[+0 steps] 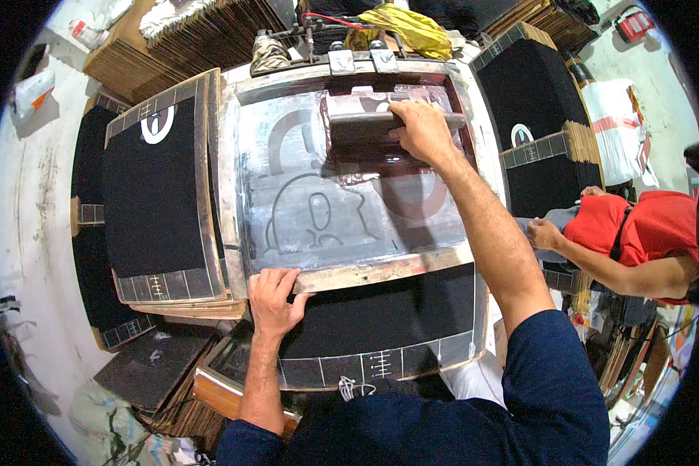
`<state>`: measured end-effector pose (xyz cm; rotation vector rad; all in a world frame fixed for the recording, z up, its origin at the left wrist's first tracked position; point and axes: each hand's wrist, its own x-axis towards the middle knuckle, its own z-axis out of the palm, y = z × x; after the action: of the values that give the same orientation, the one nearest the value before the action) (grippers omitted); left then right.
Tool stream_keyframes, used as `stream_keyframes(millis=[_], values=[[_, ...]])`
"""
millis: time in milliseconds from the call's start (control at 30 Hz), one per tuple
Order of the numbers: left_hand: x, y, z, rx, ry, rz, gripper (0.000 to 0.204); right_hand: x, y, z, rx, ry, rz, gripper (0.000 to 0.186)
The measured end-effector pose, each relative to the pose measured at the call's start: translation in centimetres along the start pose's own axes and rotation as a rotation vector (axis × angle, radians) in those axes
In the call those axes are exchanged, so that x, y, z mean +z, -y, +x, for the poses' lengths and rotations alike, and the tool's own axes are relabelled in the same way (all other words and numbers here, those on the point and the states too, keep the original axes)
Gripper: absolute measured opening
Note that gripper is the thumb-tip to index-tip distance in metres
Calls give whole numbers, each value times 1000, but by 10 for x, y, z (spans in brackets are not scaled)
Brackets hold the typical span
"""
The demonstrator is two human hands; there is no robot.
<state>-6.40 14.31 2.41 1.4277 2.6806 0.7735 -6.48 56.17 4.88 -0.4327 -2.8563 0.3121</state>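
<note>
A screen printing frame (pixel 365 273) lies tilted slightly over a black cloth piece (pixel 380 314) on a board. Its mesh (pixel 326 210) carries a faint rounded animal outline and a dark curved shape. At the frame's near left corner, my left hand (pixel 274 299) grips the rim, fingers on top and thumb to the side. My right hand (pixel 423 132) holds a wide squeegee (pixel 365 130) by its top edge, across the far right part of the mesh. Dark reddish ink (pixel 349 167) lies around the blade, which partly hides the mesh behind it.
Metal hinge clamps (pixel 363 60) hold the frame's far side, with a yellow cloth (pixel 408 29) behind. Boards with black cloth stand at left (pixel 151 186) and right (pixel 528 101). A co-worker in a red top (pixel 637 225) works close at right. Stacked brown boards (pixel 210 35) sit far left.
</note>
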Motion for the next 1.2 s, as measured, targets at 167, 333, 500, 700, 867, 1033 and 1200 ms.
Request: stream_keyframes(millis=[167,333,500,700,867,1033,1200], values=[[-2,-6,4,-34,-3,-12,42,4,-4,-18,-62,132,6,38],[-1,-4,3,-63,20,-22,41,20,-27,39,-37,141,-21,40],[0,-5,1,-82,40,6,43,43,-58,133,-44,79,-164,58],[-3,-5,2,-56,9,-18,43,29,-29,53,138,-528,85,71],[-29,-14,7,1,12,-2,46,-11,90,-165,227,-244,164,51],[-127,-46,53,130,9,60,51,-74,122,-170,66,-570,46,49],[-233,-139,73,557,-167,-471,72,-175,124,-87,-36,-811,-70,34]])
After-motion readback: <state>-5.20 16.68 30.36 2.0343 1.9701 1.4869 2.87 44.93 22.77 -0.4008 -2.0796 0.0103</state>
